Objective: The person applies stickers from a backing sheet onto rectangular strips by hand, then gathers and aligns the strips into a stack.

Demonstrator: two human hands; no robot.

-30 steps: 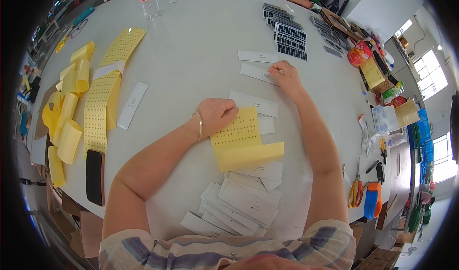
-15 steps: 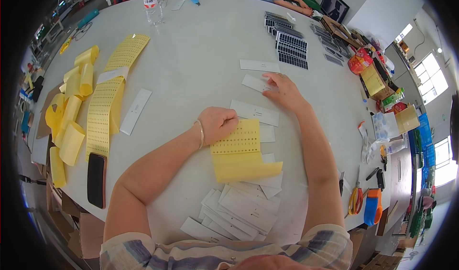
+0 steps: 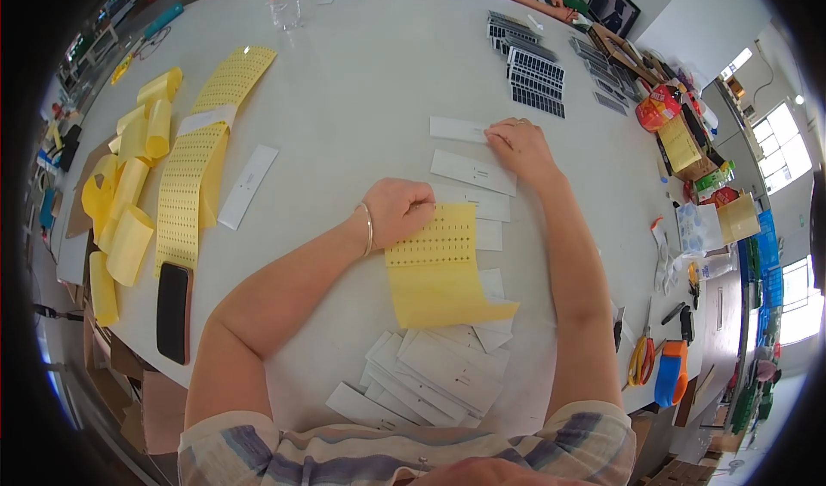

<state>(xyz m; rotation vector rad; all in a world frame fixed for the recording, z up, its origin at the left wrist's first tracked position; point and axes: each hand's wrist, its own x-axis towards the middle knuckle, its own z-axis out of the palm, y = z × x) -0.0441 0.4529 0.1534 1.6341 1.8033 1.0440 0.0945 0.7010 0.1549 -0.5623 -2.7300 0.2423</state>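
My left hand (image 3: 403, 213) is closed at the top left corner of a yellow sheet of small black-marked stickers (image 3: 432, 247). The sheet's lower part is plain, and its bottom right corner curls up. Fingers of my right hand (image 3: 522, 148) are together on the right end of the farthest white card (image 3: 456, 129); its fingertips are partly hidden. A second white card (image 3: 471, 171) lies just nearer, with more cards below it, partly under the yellow sheet. Close to my body is a loose pile of white cards (image 3: 447, 374).
At left lie a long yellow sticker strip (image 3: 185, 185), yellow rolls (image 3: 129, 202), a phone (image 3: 175, 314) and a lone white card (image 3: 248, 187). Dark label sheets (image 3: 536, 82), a bottle (image 3: 282, 0) and a co-worker's arm (image 3: 542, 3) are farther off. Scissors (image 3: 641, 359) lie right.
My right hand has moved from the second card to the right end of the farthest one. That second card now sits nearer to me. My left hand stays on the yellow sheet.
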